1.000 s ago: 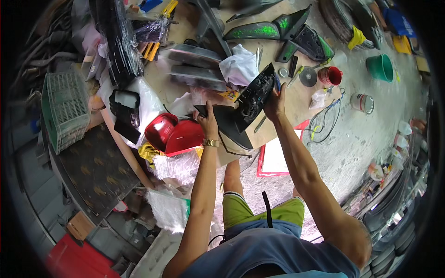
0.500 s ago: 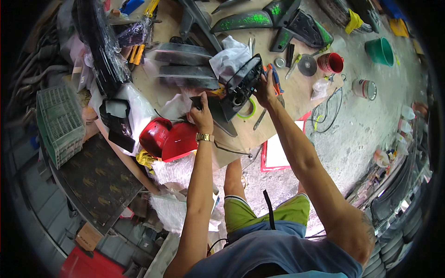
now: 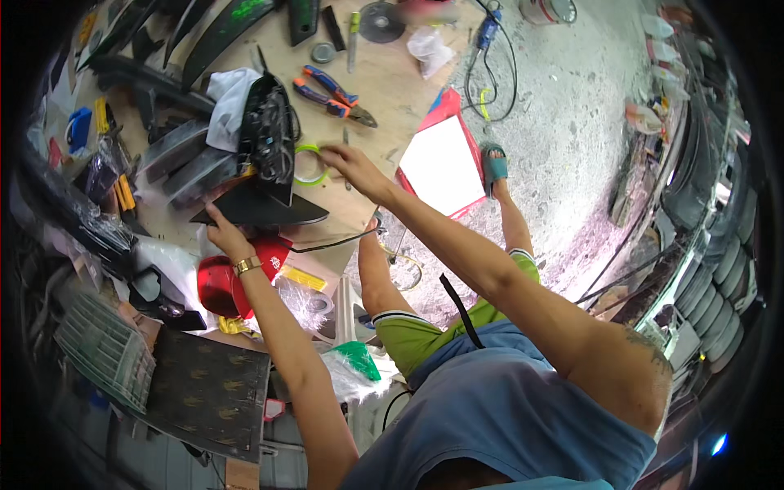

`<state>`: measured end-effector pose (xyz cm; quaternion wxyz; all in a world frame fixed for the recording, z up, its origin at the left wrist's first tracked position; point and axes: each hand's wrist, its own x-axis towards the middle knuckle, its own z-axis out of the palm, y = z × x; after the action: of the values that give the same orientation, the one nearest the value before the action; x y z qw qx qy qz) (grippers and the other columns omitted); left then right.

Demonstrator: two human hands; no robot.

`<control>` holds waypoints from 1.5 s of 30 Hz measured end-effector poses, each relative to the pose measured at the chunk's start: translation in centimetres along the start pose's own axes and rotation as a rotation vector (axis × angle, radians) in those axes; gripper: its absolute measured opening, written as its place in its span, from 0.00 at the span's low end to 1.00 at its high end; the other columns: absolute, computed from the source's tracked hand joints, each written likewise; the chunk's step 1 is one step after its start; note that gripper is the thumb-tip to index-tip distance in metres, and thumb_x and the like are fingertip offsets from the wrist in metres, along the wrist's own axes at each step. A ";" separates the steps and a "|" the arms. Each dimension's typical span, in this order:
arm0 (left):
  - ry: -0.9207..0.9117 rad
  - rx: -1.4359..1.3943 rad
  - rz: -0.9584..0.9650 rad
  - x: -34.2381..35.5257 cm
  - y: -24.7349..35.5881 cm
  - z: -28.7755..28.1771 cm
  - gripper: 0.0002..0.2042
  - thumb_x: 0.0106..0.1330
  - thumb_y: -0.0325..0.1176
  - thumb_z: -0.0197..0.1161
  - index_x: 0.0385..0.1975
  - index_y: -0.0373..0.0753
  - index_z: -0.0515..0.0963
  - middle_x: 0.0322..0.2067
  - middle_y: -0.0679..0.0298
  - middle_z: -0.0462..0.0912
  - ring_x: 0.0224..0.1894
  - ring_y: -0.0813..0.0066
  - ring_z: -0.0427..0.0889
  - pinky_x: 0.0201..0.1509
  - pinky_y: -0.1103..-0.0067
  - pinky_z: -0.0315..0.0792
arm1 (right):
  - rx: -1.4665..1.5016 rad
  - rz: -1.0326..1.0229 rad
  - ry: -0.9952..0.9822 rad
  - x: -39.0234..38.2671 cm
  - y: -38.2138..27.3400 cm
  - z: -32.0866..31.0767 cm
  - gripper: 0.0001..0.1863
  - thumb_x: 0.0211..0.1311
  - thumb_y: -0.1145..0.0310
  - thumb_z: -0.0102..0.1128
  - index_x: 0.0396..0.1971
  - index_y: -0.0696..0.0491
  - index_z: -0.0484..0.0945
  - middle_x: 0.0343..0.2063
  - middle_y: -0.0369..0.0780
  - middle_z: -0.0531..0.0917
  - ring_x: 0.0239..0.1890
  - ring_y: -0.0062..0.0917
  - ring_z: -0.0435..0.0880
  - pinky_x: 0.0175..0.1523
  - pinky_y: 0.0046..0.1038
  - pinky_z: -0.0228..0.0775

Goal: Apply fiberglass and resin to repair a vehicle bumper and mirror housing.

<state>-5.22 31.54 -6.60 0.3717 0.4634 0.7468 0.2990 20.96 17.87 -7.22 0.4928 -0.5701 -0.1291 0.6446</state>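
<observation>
Black panel (image 3: 265, 208) extends right from the left grip (image 3: 229, 236), held near one corner.

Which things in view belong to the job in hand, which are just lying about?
Likely in the job:
black panel, in the left hand
yellow-green tape roll, at the right hand

Apparently lying about:
pliers
dark disc
red shell

Place: a cluttered workshop
Bench: plain wooden top (image 3: 412, 86), with pliers (image 3: 336, 106) and a roll of green tape (image 3: 310, 148) toward its right edge
Far edge: dark moulded panels, one green-flecked panel (image 3: 224, 41) among them
Floor: rough grey concrete (image 3: 563, 114), a black cable (image 3: 515, 69) looping beyond the bench's right edge
</observation>
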 end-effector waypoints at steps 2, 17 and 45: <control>-0.118 -0.075 -0.118 -3.1 3.2 3.1 0.28 0.66 0.54 0.53 0.49 0.29 0.70 0.41 0.57 0.78 0.38 0.70 0.79 0.38 0.75 0.75 | -0.105 0.021 -0.001 -7.4 3.0 -7.9 0.23 0.65 0.55 0.51 0.49 0.59 0.73 0.40 0.38 0.79 0.39 0.20 0.76 0.43 0.23 0.69; -0.318 -0.595 -0.718 -47.0 -2.3 7.5 0.14 0.69 0.32 0.49 0.51 0.36 0.72 0.47 0.62 0.77 0.50 0.72 0.74 0.55 0.78 0.67 | -0.790 0.070 0.146 -30.5 -0.7 -47.2 0.20 0.63 0.56 0.50 0.43 0.58 0.77 0.30 0.43 0.82 0.34 0.28 0.80 0.42 0.28 0.70; 0.082 -0.338 -1.047 -62.9 -47.8 35.3 0.22 0.61 0.48 0.60 0.46 0.37 0.73 0.43 0.59 0.77 0.45 0.63 0.75 0.46 0.68 0.69 | -1.724 -0.373 -0.537 6.9 24.4 -45.9 0.24 0.56 0.62 0.58 0.51 0.56 0.70 0.45 0.51 0.77 0.48 0.46 0.76 0.53 0.42 0.68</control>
<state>20.21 -41.04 -46.16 0.5105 -0.0480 0.8330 0.2079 49.55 -6.58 -43.67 -0.0530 -0.5412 -0.7646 0.3461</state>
